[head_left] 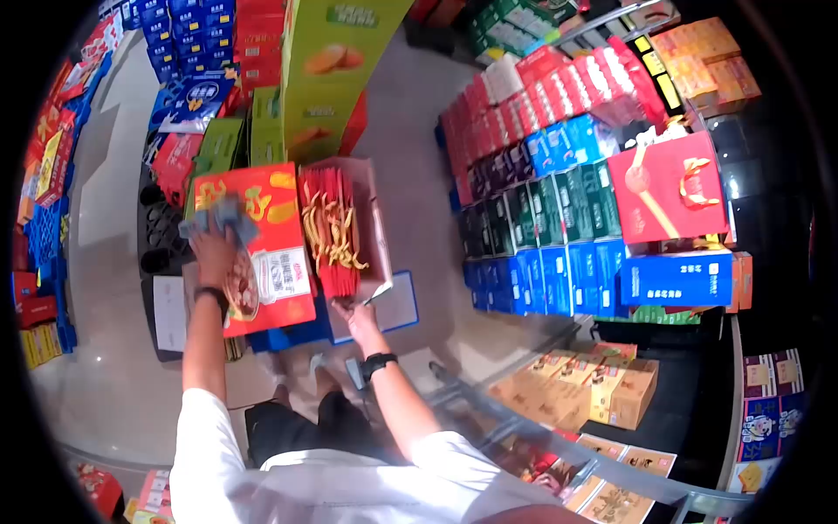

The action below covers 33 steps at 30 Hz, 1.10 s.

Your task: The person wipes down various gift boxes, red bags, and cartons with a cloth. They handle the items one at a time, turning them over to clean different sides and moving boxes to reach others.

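Grey cloth [229,215] on the red box [286,234]!
The left hand [214,253] lay over the cloth, the right hand [355,320] by the open carton's [379,236] near end; both grips unclear.

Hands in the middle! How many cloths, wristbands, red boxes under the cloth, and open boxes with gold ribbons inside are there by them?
Grey cloth: 1
Dark wristbands: 2
Red box under the cloth: 1
Open box with gold ribbons: 1
Total: 5

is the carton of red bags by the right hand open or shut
Open: the carton is uncovered on top; red bags with gold ribbons show inside.
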### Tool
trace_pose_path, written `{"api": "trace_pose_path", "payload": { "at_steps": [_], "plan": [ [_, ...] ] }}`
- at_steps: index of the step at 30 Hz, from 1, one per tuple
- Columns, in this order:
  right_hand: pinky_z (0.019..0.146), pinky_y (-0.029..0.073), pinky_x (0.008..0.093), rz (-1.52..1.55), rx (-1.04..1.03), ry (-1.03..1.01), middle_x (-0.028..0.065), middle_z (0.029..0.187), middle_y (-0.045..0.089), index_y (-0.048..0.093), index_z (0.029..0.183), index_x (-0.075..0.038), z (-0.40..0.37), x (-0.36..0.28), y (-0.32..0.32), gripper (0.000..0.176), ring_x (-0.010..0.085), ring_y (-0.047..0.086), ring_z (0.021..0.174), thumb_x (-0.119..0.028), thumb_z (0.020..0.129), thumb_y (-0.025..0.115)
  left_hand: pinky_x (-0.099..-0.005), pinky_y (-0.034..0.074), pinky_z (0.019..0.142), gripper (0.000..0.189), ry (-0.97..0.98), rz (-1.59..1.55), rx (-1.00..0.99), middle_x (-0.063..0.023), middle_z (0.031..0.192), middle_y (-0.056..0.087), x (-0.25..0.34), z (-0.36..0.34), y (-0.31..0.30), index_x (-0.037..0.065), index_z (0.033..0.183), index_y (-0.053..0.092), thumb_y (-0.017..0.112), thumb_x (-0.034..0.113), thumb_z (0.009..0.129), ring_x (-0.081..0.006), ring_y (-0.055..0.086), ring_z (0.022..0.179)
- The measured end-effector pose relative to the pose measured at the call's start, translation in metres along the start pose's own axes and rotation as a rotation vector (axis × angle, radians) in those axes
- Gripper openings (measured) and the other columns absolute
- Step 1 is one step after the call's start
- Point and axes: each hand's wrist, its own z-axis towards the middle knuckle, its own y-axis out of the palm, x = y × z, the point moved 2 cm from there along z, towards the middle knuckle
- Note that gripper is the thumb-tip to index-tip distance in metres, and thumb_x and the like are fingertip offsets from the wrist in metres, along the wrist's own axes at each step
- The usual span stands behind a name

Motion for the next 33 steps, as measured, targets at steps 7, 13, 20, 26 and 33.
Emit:
{"api": "trace_pose_path", "payload": {
  "at_steps": [7, 13, 20, 26, 33],
  "plan": [
    [0.087, 0.063, 0.0407, -0.169, -0.079, 0.092, 0.0282, 0.107, 0.065, 0.047, 0.116, 0.015, 0.02, 0.001, 0.0, 0.025, 0.0367, 0.07, 0.096, 0.005, 0.098, 0.033, -0.0621, 0.03, 0.11, 0.065, 0.41, 0.014, 0.114, -0.0291, 0.14, 0.05, 0.085, -0.011, 0.044, 0.014, 0.15, 0.04, 0.057, 0.032, 0.09, -0.0549, 0.037, 0.133],
    [0.08, 0.064, 0.0405, -0.207, 0.068, -0.067, 0.0246, 0.106, 0.067, 0.053, 0.118, 0.011, 0.032, 0.016, -0.005, 0.029, 0.0325, 0.071, 0.095, -0.001, 0.1, 0.034, -0.0578, 0.03, 0.114, 0.053, 0.082, -0.996, 0.185, -0.0345, 0.144, 0.039, 0.193, -0.012, 0.031, 0.01, 0.145, 0.046, 0.054, 0.016, 0.093, -0.0483, 0.041, 0.132],
    [0.078, 0.063, 0.0372, -0.237, 0.004, 0.135, 0.0201, 0.1, 0.071, 0.058, 0.115, 0.007, 0.016, 0.003, -0.003, 0.026, 0.0279, 0.073, 0.087, -0.004, 0.103, 0.037, -0.0527, 0.035, 0.112, 0.057, 0.591, -0.509, 0.026, -0.0327, 0.142, 0.042, 0.241, -0.044, 0.019, 0.011, 0.142, 0.046, 0.051, 0.004, 0.086, -0.0507, 0.035, 0.137],
    [0.081, 0.063, 0.0392, -0.23, 0.013, 0.141, 0.0178, 0.1, 0.071, 0.059, 0.113, 0.008, 0.026, 0.013, -0.004, 0.023, 0.0283, 0.073, 0.087, -0.002, 0.101, 0.042, -0.0527, 0.025, 0.118, 0.062, 0.646, -0.507, -0.15, -0.0264, 0.144, 0.043, 0.199, -0.13, -0.008, 0.008, 0.141, 0.047, 0.053, -0.001, 0.08, -0.0497, 0.029, 0.142],
    [0.075, 0.064, 0.0369, -0.095, 0.009, 0.101, 0.0203, 0.098, 0.07, 0.058, 0.114, 0.009, 0.026, 0.022, -0.01, 0.023, 0.0299, 0.073, 0.086, -0.008, 0.102, 0.046, -0.0545, 0.027, 0.116, 0.047, 0.471, -0.439, -0.051, -0.0353, 0.137, 0.045, 0.213, -0.11, 0.007, 0.006, 0.134, 0.05, 0.056, 0.009, 0.088, -0.0527, 0.033, 0.137]
  ]
}}
